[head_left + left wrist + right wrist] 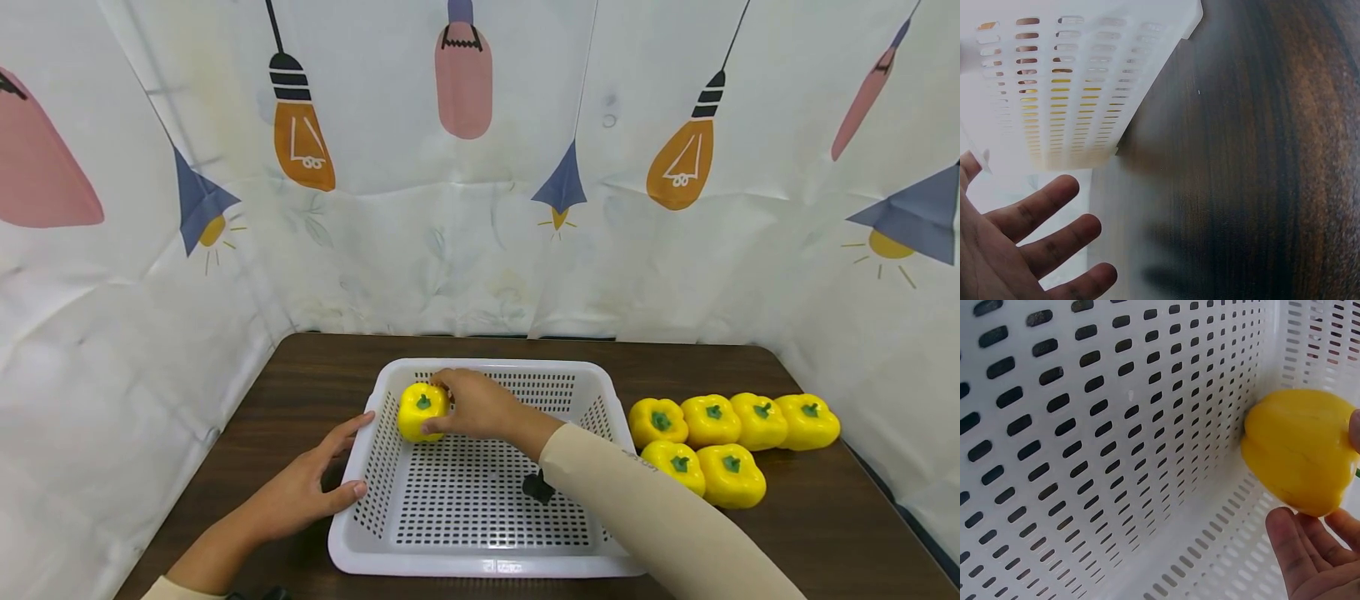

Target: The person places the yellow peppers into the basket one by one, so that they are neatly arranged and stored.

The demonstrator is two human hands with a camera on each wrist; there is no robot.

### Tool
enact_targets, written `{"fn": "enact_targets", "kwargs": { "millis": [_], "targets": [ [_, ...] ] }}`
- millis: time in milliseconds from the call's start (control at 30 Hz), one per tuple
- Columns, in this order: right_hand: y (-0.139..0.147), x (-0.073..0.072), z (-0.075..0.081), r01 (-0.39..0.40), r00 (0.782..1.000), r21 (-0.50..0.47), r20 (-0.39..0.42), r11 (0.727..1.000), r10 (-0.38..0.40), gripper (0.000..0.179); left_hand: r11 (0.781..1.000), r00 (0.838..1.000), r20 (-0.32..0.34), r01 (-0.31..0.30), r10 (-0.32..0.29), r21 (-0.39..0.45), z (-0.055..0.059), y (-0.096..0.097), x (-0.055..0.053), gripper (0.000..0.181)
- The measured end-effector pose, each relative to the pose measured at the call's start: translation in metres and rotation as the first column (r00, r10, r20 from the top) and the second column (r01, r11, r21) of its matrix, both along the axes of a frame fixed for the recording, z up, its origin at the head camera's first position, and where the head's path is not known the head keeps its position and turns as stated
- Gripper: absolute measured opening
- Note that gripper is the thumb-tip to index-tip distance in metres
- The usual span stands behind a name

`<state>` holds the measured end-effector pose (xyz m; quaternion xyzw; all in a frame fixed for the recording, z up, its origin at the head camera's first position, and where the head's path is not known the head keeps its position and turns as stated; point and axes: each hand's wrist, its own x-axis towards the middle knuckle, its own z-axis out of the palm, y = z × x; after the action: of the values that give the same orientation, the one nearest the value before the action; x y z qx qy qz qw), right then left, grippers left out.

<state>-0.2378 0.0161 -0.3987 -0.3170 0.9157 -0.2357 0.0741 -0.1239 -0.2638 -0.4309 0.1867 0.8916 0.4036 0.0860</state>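
A yellow bell pepper (420, 414) with a green stem stands in the far left corner of a white perforated plastic basket (487, 567). My right hand (480, 406) reaches across the basket and holds this pepper from its right side. In the right wrist view, fingertips (1285, 528) touch the pepper (1300, 450) close to the basket wall. Against the outside of the basket's left side, my left hand (307, 487) rests with thumb and index finger at the rim. Its other fingers (1060, 244) extend beside the basket wall in the left wrist view.
Several yellow bell peppers (712, 419) stand in two rows on the dark wooden table (315, 375), right of the basket. A small black device (537, 487) shows by the right sleeve. White printed curtains (450, 267) hang behind the table and at its sides.
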Motion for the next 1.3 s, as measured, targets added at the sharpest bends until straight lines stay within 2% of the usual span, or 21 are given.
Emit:
{"fn": "enact_targets", "kwargs": {
  "millis": [300, 533, 767, 1033, 1300],
  "targets": [
    [0.005, 0.002, 0.004, 0.008, 1.000, 0.019, 0.008, 1.000, -0.008, 0.073, 1.000, 1.000, -0.010, 0.003, -0.003, 0.002, -0.001, 0.000, 0.000, 0.082],
    [0.020, 0.004, 0.017, 0.013, 0.999, 0.046, 0.045, 0.999, -0.015, 0.085, 1.000, 1.000, -0.012, -0.001, 0.001, -0.003, 0.000, 0.001, 0.000, 0.083],
    [0.034, 0.008, 0.036, 0.017, 0.997, 0.083, 0.080, 0.996, -0.024, 0.082, 1.000, 1.000, 0.004, -0.008, 0.008, -0.007, 0.002, 0.002, 0.001, 0.083],
    [0.053, 0.015, 0.051, 0.015, 0.995, 0.068, 0.095, 0.998, -0.022, 0.077, 1.000, 1.000, -0.004, 0.003, -0.003, -0.007, 0.003, 0.002, -0.001, 0.083],
    [0.072, 0.024, 0.068, 0.023, 0.998, 0.077, 0.064, 0.997, -0.028, 0.080, 1.000, 1.000, 0.001, 0.010, -0.010, -0.002, 0.003, 0.000, -0.001, 0.083]
  ]
}}
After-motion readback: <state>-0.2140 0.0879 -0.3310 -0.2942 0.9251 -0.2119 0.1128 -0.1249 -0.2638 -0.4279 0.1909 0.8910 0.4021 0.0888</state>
